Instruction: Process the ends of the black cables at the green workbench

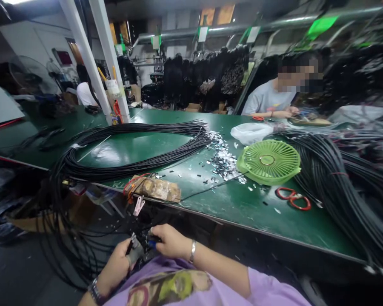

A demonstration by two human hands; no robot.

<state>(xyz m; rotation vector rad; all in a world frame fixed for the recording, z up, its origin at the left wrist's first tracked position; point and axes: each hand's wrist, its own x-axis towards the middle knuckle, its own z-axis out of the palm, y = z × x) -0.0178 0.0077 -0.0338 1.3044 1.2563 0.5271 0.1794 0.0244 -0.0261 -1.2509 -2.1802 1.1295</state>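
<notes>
Low in front of my body, below the table's front edge, both my hands are closed close together. My left hand (116, 261) is curled round small dark and greyish parts that I cannot make out. Beside it, my right hand (170, 241) pinches something dark with a bit of blue, also unclear. Black cables (67, 238) hang off the table to the left of my hands, and their bundle (147, 127) loops across the tabletop. Just above my hands, a pink clip (139, 205) hangs at the table edge by a tape-wrapped block (161, 189).
Small silvery and black scraps (221, 157) lie scattered on the green table (223, 212). Further right are a green fan (270, 161), red-handled scissors (293, 198) and a thick cable bundle (338, 182). A white post (108, 55) rises behind; a co-worker (268, 97) sits across.
</notes>
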